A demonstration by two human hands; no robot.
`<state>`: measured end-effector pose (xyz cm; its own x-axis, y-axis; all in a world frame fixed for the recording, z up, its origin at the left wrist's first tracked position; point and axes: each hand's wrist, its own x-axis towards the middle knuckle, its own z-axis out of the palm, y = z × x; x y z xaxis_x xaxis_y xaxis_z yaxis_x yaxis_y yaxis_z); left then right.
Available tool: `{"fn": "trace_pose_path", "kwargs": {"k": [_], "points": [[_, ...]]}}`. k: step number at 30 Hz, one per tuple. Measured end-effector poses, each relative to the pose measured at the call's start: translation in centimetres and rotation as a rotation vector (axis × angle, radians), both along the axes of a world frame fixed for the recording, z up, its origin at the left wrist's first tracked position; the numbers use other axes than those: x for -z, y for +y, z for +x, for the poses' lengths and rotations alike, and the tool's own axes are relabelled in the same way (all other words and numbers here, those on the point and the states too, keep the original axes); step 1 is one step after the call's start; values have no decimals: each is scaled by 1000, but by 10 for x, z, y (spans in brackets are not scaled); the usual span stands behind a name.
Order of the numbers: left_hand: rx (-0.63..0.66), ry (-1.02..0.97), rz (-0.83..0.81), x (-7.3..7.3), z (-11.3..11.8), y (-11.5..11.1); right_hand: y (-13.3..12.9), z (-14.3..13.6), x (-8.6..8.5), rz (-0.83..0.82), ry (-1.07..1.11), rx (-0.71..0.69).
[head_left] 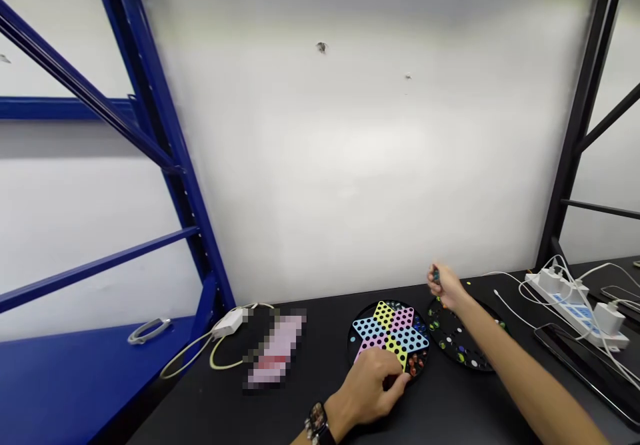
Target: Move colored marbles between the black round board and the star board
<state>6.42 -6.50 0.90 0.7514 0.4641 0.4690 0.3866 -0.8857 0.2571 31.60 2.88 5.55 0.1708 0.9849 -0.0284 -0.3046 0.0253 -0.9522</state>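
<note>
A round black Chinese checkers board (391, 340) with a star of yellow, pink and blue points lies on the black table. My left hand (371, 384), a watch on its wrist, is closed at the board's front edge, thumb at the rim; its fingertips are partly hidden. Red marbles (417, 364) sit in the rim to the right of the thumb, and blue marbles further back. My right hand (447, 286) is raised over a second round black tray (453, 342) with scattered marbles. Its curled fingers hold a dark teal marble (436, 276); whether there are more is hidden.
On the right, a white power strip (575, 312) carries chargers and cables beside a black phone (575, 358). To the left lie a white adapter (230, 323) with a cable and a blurred pink item (277, 352). A blue metal frame (175, 145) stands against the white wall.
</note>
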Motion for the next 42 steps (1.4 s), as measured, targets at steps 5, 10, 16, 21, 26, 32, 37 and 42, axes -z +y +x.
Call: {"fn": "trace_pose_path", "kwargs": {"k": [5,10,16,21,26,32,37,42], "points": [[6,-11,3,2,-1,0,29,-111,33,249,-1075,-150],[1,-16,35,6,-3,1,23,-156,52,389,-1541,-288],[12,-24,13,8,-1,2,17,-144,54,453,-1491,-285],[2,-26,7,5,-1,1,11,-143,54,461,-1476,-323],[8,-20,-1,2,0,0,1,-141,55,532,-1483,-338],[12,-26,19,2,0,1,-6,-138,55,464,-1529,-492],[10,-38,33,3,0,1,-12,-131,56,448,-1424,-587],[-4,-33,30,3,0,1,-8,-135,52,425,-1329,-585]]}}
